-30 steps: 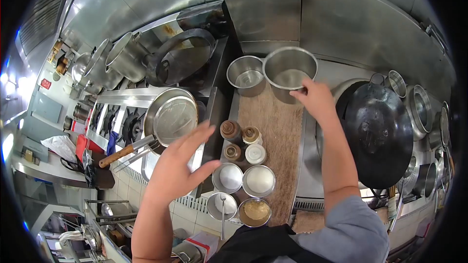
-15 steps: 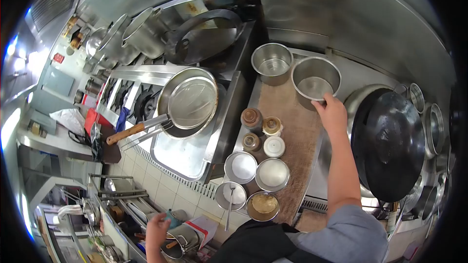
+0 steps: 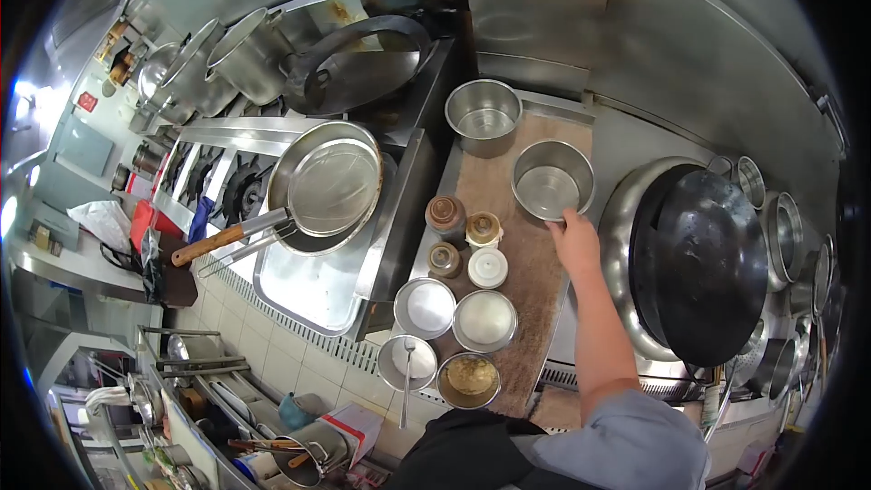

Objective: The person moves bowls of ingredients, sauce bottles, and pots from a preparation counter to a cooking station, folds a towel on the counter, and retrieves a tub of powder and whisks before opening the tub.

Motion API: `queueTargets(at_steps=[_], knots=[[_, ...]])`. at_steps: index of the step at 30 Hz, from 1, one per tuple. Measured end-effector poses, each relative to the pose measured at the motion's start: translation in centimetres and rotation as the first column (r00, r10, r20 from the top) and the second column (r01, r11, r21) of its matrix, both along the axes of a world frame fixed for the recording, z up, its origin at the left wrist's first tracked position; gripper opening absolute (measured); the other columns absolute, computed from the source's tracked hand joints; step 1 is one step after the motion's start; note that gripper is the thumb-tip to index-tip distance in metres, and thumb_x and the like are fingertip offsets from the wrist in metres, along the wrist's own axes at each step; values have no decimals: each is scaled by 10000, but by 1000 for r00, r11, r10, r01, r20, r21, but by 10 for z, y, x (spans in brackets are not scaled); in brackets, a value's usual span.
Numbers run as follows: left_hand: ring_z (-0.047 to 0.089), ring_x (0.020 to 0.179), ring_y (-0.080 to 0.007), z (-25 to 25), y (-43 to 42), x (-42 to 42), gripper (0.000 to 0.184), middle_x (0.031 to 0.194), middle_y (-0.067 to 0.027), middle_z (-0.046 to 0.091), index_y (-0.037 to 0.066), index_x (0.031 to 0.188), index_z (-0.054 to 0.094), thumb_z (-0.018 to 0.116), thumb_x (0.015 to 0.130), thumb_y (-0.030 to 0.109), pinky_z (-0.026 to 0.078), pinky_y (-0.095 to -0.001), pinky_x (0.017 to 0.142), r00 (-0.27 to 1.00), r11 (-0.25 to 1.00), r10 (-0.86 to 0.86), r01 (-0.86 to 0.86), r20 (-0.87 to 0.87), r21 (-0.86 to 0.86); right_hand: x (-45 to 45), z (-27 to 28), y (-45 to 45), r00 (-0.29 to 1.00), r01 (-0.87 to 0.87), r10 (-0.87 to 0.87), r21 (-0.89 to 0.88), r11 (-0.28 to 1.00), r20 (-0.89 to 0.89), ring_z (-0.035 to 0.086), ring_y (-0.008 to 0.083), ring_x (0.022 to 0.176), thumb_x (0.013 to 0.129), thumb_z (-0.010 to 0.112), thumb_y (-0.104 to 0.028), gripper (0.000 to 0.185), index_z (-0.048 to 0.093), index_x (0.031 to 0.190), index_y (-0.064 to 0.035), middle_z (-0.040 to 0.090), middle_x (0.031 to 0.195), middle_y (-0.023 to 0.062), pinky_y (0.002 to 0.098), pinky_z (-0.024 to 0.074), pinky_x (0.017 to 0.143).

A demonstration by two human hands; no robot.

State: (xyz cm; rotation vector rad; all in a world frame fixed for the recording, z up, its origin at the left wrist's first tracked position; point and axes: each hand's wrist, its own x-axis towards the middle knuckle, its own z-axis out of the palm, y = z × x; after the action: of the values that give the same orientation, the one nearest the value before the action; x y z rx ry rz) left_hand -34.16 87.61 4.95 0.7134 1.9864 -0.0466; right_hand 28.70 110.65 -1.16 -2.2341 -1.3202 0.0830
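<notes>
Closer to the jars than half a second ago, the metal pot has moved toward the person over the brown mat, and the left hand has slipped out of view, so its state cannot be told. The right hand pinches the pot's near rim, its fingers closed on the metal. A second pot stands just behind and to the left, apart from it. Four jars cluster near four bowls, and a dark wok lies to the right.
</notes>
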Motion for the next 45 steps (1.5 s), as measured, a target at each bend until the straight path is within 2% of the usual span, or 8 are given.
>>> queueTargets(at_steps=[14, 19, 22, 27, 31, 37, 42, 45], knots=[[669, 724, -255, 5, 40, -18, 284, 903, -170, 716, -28, 1099, 650, 626, 959, 219, 527, -393, 630, 917, 919, -372, 386, -143, 85, 60, 7, 122, 980, 181, -185, -52, 982, -68, 654, 449, 960, 957, 614, -296, 326, 587, 1137, -26, 686, 997, 265, 525, 525, 827], [654, 835, -279, 23, 17, 26, 276, 1004, -102, 690, -5, 1213, 608, 556, 976, 129, 537, -400, 774, 994, 996, 91, -90, 58, -22, 60, -3, 118, 986, 153, -159, -95, 984, -56, 664, 418, 1007, 977, 581, -281, 401, 540, 1288, -30, 683, 1062, 253, 516, 537, 833], [635, 937, -276, -72, -49, -70, 257, 1017, -107, 679, 29, 1195, 601, 484, 1006, 158, 510, -427, 874, 874, 927, 370, -367, 314, -71, 63, 6, 117, 987, 143, -150, -123, 982, -57, 663, 418, 1015, 981, 572, -273, 394, 532, 1294, -37, 684, 1068, 252, 518, 537, 834], [593, 1058, -250, -69, -66, -98, 263, 1029, -110, 648, 85, 1096, 602, 394, 1024, 229, 460, -408, 953, 675, 780, 620, -586, 400, -219, 51, 26, 114, 993, 99, -110, -239, 966, -32, 662, 417, 1025, 973, 580, -291, 438, 503, 1334, -56, 684, 1085, 254, 523, 536, 846], [642, 1031, -313, -29, -44, -61, 318, 1126, -210, 669, 37, 1175, 619, 488, 990, 261, 492, -440, 934, 946, 971, 236, -235, 221, -34, 31, 62, 101, 998, 64, -62, -166, 984, 20, 659, 447, 1011, 948, 609, -309, 507, 487, 1383, -79, 688, 1074, 259, 532, 530, 862], [673, 998, -373, -100, -163, -91, 437, 1058, -160, 722, 36, 1170, 661, 672, 906, 384, 536, -429, 874, 963, 934, -252, 267, -92, 239, -36, 163, 74, 976, -215, 215, 157, 964, 20, 677, 406, 962, 896, 684, -349, 450, 643, 1231, -52, 694, 1019, 251, 468, 530, 812], [635, 1114, -384, -76, -215, -88, 513, 1184, -205, 679, 54, 1251, 633, 662, 897, 424, 502, -448, 958, 953, 928, -216, 268, -212, 258, -149, 233, 42, 593, -642, 722, 331, 691, -355, 529, 71, 740, 957, 645, -136, 380, 592, 1325, -58, 589, 865, -5, 234, 437, 654], [640, 1108, -380, -82, -275, -103, 504, 1185, -221, 674, 39, 1247, 639, 645, 903, 408, 494, -439, 974, 977, 902, -82, 157, -197, 401, -277, 289, -31, 409, -792, 820, 290, 537, -401, 502, 59, 710, 959, 599, -76, 326, 592, 1284, -51, 528, 866, -21, 218, 423, 623]])
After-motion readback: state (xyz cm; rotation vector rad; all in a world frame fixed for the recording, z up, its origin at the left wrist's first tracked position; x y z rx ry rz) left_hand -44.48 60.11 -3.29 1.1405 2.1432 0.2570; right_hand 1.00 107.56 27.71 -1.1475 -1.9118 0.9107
